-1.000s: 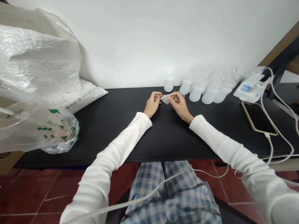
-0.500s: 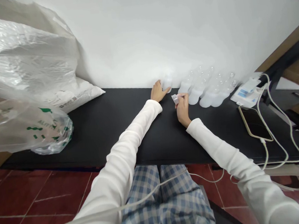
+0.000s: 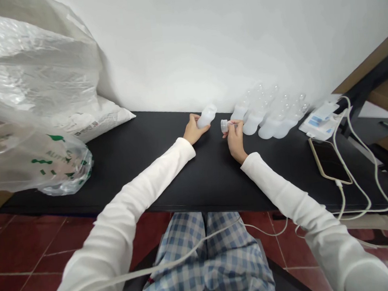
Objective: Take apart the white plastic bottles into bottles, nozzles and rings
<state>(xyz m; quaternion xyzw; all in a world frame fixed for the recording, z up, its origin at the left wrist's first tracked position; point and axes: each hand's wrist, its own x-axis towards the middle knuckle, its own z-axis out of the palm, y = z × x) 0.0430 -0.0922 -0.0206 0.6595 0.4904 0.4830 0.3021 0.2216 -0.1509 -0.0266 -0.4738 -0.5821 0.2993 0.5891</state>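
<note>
Along the desk (image 3: 173,179), several bottles (image 3: 250,126) stand topped. Left hand (image 3: 193,130) grasps another bottle (image 3: 207,116), right hand (image 3: 236,141) a clear cap (image 3: 224,125) — unjoined.

From the front edge of the black tabletop (image 3: 190,182), a hand could pass between the white-sleeved forearms (image 3: 146,183). White plastic bottles with clear rounded tops (image 3: 265,129) crowd the back edge right of centre; a green-printed clear plastic bag (image 3: 60,164) blocks the left end, a pale-cased black-screened phone (image 3: 331,161) the right.

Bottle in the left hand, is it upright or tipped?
Tipped: the bottle slants in the left hand, its upper end leaning right of its lower end.
</note>
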